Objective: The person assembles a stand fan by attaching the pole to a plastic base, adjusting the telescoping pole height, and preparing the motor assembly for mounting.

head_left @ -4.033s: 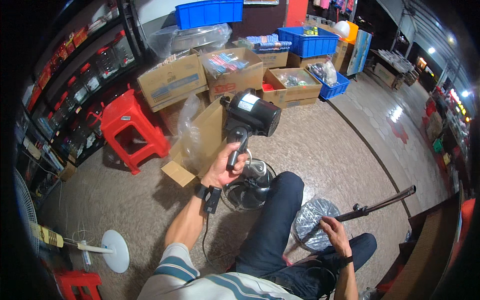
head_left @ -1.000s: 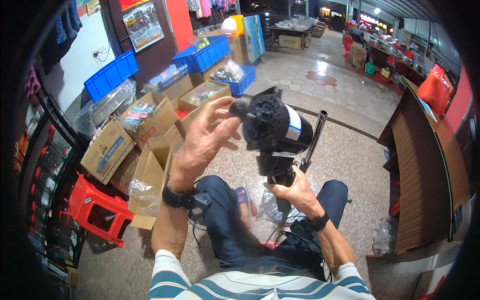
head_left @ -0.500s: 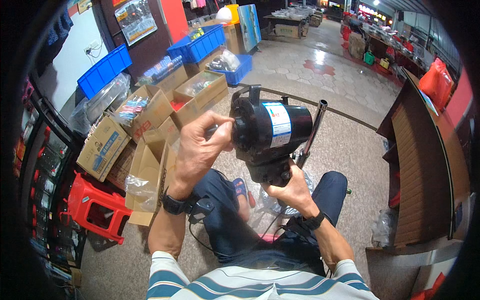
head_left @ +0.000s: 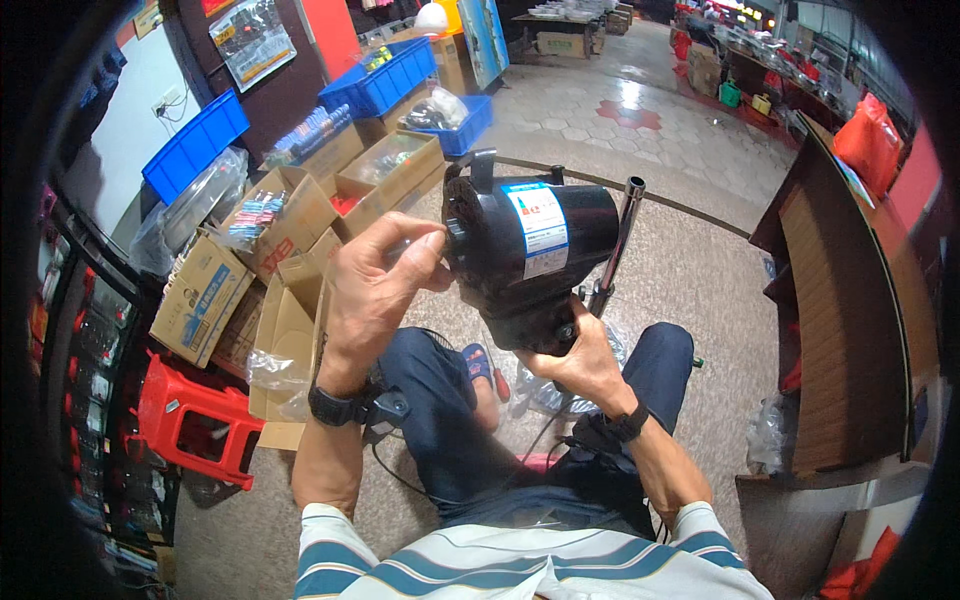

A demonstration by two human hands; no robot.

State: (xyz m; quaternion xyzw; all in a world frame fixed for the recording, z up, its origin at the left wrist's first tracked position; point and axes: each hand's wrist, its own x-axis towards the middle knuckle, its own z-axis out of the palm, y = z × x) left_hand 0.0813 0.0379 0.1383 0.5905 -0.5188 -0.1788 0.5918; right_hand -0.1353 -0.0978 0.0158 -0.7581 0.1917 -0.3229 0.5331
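A black fan motor [head_left: 590, 228] with a blue-and-white label is held up in front of me, its rounded housing pointing right. My right hand [head_left: 585, 368] grips the motor's lower neck from below, thumb beside a small knob. At the motor's left end, my left hand [head_left: 385, 285] has its thumb and fingers pinched together; what lies between them is hidden. A chrome pole [head_left: 622, 235] stands just behind the motor, on its right. Clear plastic wrap [head_left: 540, 392] lies on the floor below, between my legs.
Open cardboard boxes [head_left: 285, 325] and blue crates [head_left: 385, 80] are stacked to the left. A red plastic stool [head_left: 200, 420] lies tipped near them. At the right stands a brown wooden cabinet [head_left: 850, 320], with a red bag [head_left: 868, 145] on top. Tables with goods line the far background.
The left hand has moved slightly left and its fingertips have shifted at the motor's end. The motor has moved a little left in view, still held by my right hand.
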